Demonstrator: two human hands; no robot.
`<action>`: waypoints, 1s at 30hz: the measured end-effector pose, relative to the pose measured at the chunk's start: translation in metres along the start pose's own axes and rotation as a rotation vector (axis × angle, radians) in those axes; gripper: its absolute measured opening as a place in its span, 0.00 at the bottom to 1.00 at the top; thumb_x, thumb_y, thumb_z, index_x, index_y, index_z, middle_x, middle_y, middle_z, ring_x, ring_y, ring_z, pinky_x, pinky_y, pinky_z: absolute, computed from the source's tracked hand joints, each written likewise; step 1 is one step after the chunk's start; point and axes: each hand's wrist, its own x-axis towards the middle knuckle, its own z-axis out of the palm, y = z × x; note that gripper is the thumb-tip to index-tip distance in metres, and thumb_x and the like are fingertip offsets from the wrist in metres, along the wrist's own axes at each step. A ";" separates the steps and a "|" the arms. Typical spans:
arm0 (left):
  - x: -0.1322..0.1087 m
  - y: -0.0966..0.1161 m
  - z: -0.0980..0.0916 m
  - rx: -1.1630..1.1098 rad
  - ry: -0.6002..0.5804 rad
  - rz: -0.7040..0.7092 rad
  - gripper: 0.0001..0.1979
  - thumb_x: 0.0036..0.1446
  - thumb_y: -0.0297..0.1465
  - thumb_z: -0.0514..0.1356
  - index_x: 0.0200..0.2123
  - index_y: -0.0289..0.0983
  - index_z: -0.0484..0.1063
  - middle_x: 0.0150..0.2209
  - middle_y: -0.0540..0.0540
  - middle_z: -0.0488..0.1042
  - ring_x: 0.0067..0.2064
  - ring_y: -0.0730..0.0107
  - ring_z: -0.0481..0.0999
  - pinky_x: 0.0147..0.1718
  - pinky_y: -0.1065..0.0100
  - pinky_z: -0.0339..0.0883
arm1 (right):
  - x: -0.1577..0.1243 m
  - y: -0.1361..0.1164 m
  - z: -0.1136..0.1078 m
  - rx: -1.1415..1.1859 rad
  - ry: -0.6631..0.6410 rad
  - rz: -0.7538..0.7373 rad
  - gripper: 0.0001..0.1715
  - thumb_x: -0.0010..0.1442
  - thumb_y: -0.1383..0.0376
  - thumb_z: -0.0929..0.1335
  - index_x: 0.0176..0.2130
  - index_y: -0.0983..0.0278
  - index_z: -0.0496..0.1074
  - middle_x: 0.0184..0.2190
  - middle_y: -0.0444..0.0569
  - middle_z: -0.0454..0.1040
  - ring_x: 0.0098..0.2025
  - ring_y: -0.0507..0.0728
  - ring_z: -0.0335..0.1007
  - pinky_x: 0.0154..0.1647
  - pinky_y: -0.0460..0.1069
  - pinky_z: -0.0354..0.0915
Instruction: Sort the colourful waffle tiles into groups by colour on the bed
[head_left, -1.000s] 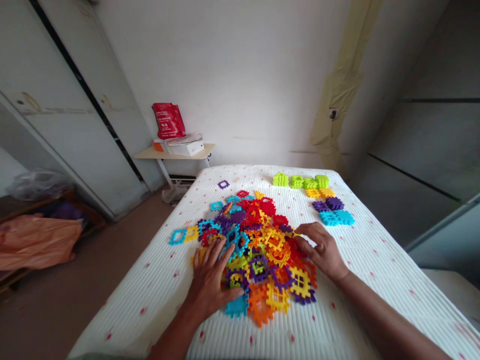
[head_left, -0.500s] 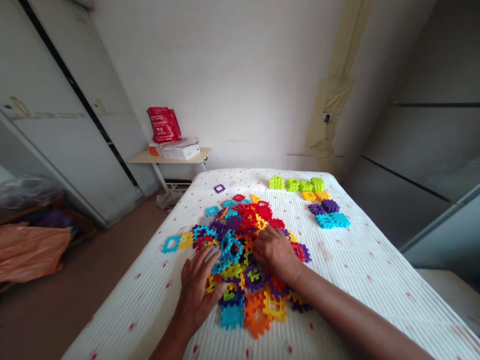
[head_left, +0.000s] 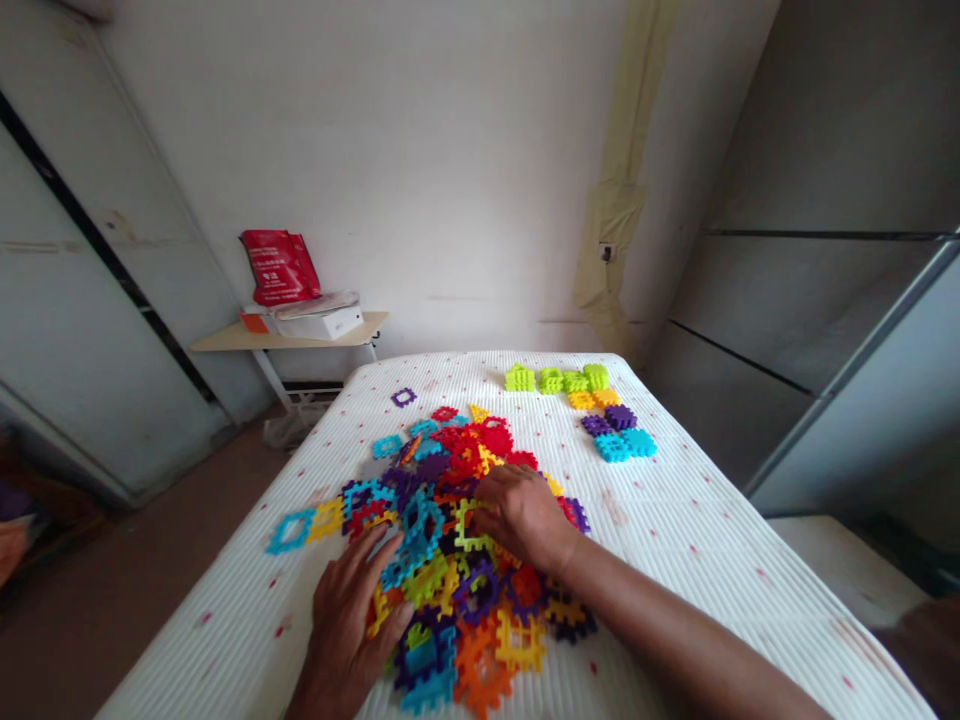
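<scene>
A heap of colourful plastic interlocking tiles (head_left: 480,585) with notched edges lies in the middle of the quilted white surface (head_left: 675,560). My right hand (head_left: 525,515) reaches into the heap, its fingers curled on the edge of a lime green square tile (head_left: 466,527); its fingertips are partly hidden. At the near left side of the pile, my left hand (head_left: 356,605) rests with fingers and thumb spread, against blue and yellow tiles. An orange gear-edged tile (head_left: 482,668) and a yellow window tile (head_left: 520,640) lie at the front.
Lime green stacks (head_left: 551,380) line the back right, with yellow stacks (head_left: 592,400), purple stacks (head_left: 609,420) and blue stacks (head_left: 626,445) nearer. One purple frame tile (head_left: 403,397) lies apart at back left. A small table (head_left: 292,340) bears a red bag (head_left: 280,267).
The view has turned right, so everything sits further left. In my right fingers, a lime green square tile now shows more clearly. My left hand stays spread beside the heap.
</scene>
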 end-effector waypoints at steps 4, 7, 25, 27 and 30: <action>0.001 -0.001 0.001 -0.005 0.004 0.012 0.26 0.56 0.43 0.53 0.58 0.47 0.58 0.60 0.46 0.61 0.60 0.57 0.59 0.57 0.54 0.53 | 0.003 0.037 -0.014 0.068 0.120 0.186 0.11 0.61 0.62 0.63 0.36 0.63 0.73 0.35 0.48 0.73 0.35 0.52 0.69 0.35 0.44 0.58; 0.001 0.000 0.001 -0.011 0.000 0.004 0.26 0.56 0.43 0.52 0.58 0.47 0.57 0.60 0.45 0.61 0.61 0.57 0.58 0.56 0.54 0.53 | 0.004 0.078 -0.016 -0.015 0.162 0.385 0.11 0.60 0.65 0.63 0.39 0.63 0.74 0.37 0.49 0.73 0.36 0.52 0.70 0.36 0.44 0.59; 0.001 0.002 -0.002 -0.040 0.019 -0.004 0.26 0.56 0.42 0.52 0.58 0.46 0.58 0.59 0.45 0.61 0.61 0.56 0.58 0.58 0.52 0.53 | 0.003 0.142 0.015 -0.171 -0.054 0.635 0.17 0.57 0.68 0.62 0.45 0.60 0.72 0.42 0.49 0.74 0.41 0.54 0.71 0.37 0.45 0.60; 0.002 0.002 -0.003 -0.047 0.030 -0.003 0.26 0.56 0.42 0.52 0.58 0.47 0.58 0.59 0.46 0.61 0.60 0.56 0.59 0.58 0.52 0.54 | -0.002 0.141 0.012 -0.177 -0.057 0.687 0.13 0.58 0.65 0.63 0.42 0.62 0.73 0.39 0.50 0.75 0.40 0.55 0.72 0.35 0.45 0.60; 0.003 0.001 -0.004 -0.054 0.043 0.015 0.26 0.55 0.42 0.53 0.58 0.48 0.58 0.58 0.46 0.63 0.59 0.56 0.60 0.57 0.53 0.55 | -0.006 0.134 0.013 -0.201 -0.074 0.714 0.13 0.58 0.59 0.64 0.39 0.62 0.72 0.35 0.51 0.76 0.38 0.56 0.72 0.32 0.46 0.60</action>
